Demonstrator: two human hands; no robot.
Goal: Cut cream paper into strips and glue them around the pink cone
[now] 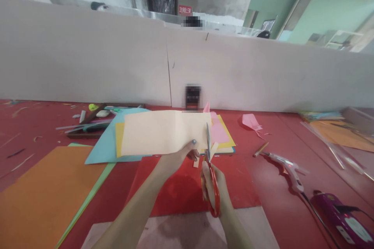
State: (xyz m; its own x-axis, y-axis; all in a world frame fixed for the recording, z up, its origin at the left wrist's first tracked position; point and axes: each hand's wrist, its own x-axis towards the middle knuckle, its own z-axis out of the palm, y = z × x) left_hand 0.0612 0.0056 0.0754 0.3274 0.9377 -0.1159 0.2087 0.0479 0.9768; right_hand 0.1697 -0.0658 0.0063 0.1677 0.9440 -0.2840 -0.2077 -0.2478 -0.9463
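My left hand (178,157) pinches the lower right edge of a pale peach paper sheet (163,132) and holds it up over the red table. My right hand (214,186) grips red-handled scissors (210,175), blades pointing up and meeting the sheet's right edge near my left thumb. A narrow peach strip hangs beside the blades. Under the sheet lie pink paper (219,130), yellow paper (228,134) and light blue paper (105,146).
An orange sheet (43,194) over a green one lies at the left, a red sheet (181,186) below my hands. A white glue gun (288,167) and purple device (341,218) sit right. Tools and scraps at back left; a white partition stands behind.
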